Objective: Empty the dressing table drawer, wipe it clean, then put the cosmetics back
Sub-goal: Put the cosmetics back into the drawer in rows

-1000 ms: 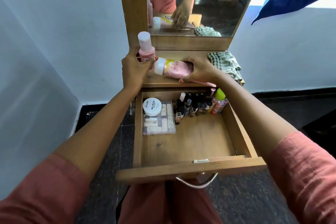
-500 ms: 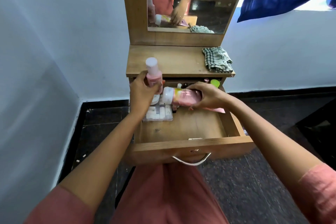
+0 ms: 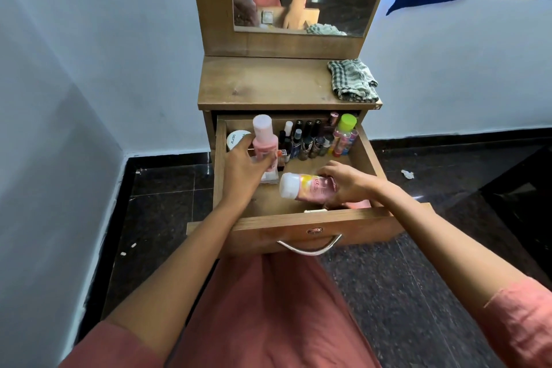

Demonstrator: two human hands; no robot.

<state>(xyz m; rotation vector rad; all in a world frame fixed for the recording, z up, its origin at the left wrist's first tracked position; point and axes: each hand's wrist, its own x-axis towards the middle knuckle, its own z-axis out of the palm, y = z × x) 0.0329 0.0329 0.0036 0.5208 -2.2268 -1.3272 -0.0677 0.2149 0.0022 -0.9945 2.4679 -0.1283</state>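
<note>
In drawer (image 3: 366, 155): left hand (image 3: 245, 165) grips pink bottle (image 3: 264, 137), right hand (image 3: 350, 186) tube (image 3: 309, 188) (white-capped).

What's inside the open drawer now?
At the back of the drawer: a round white jar, small dark bottles, a green-capped bottle. The left hand holds a pink bottle upright, the right hand a pink tube sideways. Whatever lies under the left hand is covered.

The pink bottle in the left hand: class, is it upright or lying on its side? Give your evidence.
Upright. The pink bottle stands vertical with its pale cap on top, and the left hand grips its lower body.
</note>
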